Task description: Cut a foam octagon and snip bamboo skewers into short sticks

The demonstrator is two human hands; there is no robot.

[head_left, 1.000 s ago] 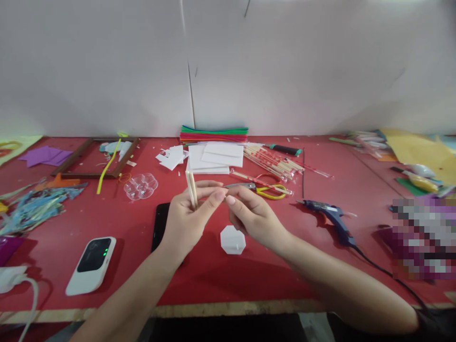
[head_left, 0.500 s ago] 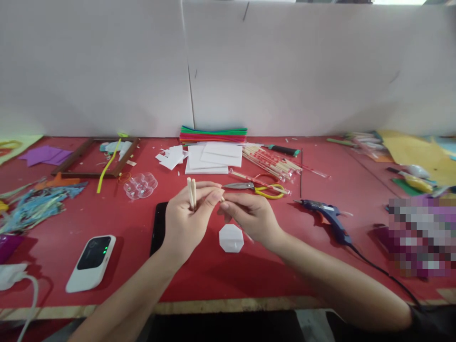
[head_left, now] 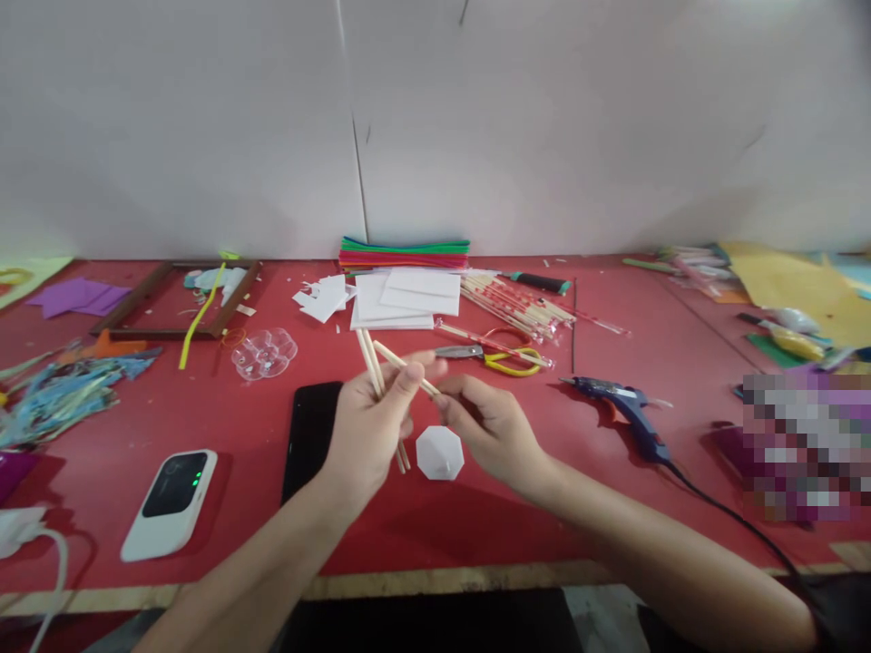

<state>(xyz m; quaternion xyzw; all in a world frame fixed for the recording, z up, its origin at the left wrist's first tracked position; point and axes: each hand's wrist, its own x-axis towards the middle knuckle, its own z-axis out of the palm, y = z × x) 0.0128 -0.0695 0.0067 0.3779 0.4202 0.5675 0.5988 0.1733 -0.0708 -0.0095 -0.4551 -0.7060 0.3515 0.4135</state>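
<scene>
My left hand (head_left: 367, 426) is closed around two pale wooden chopsticks (head_left: 371, 363), which slant up past the thumb, their thin ends showing below the palm. A third chopstick (head_left: 387, 354) lies across, under the left thumb. Its right end is pinched between the thumb and fingers of my right hand (head_left: 494, 435). On the table just below the hands rests a white octagonal piece (head_left: 439, 453). Beside my left wrist lies a black phone (head_left: 306, 435), partly covered by that hand.
Scissors with yellow handles (head_left: 510, 361), wrapped chopsticks (head_left: 510, 304) and white sheets (head_left: 408, 304) lie beyond the hands. To the right is a corded glue gun (head_left: 622, 408). A white device (head_left: 170, 503), a clear plastic palette (head_left: 265, 354) and a wooden frame (head_left: 163, 336) sit left.
The chopsticks in my left hand have tilted, and their lower ends now show. The third chopstick, mostly hidden before, is visible between both hands. My left hand has turned, uncovering more of the phone.
</scene>
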